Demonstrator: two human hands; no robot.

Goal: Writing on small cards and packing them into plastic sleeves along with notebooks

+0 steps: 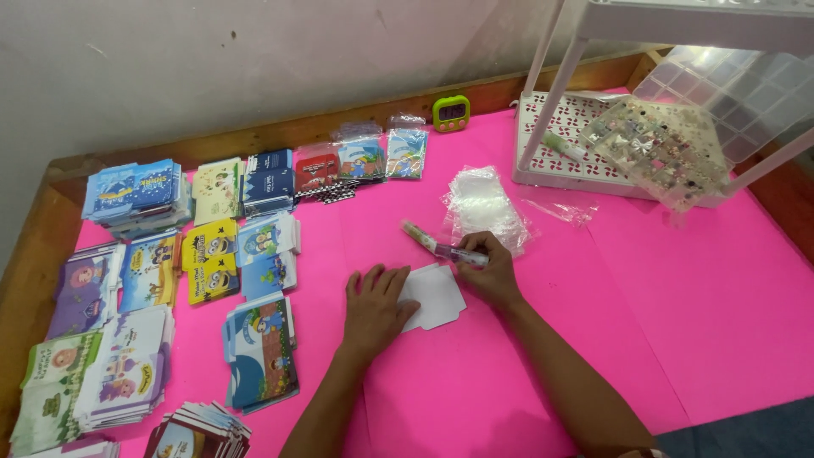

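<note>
My left hand (376, 307) lies flat on the pink table cover, its fingers pressing the left side of a small white card (437, 296). My right hand (487, 270) grips a slim pen-like tube (434, 244) with a green tip that points up and left, away from the card. The hand rests at the card's upper right corner. Just beyond the right hand lies a pile of clear plastic sleeves (483, 206).
Stacks of colourful printed cards (212, 254) cover the left half of the pink cover (678, 322). A green digital timer (451, 112) stands at the wooden back edge. A white rack (585, 153) with a clear box of small beads (670, 148) sits at back right.
</note>
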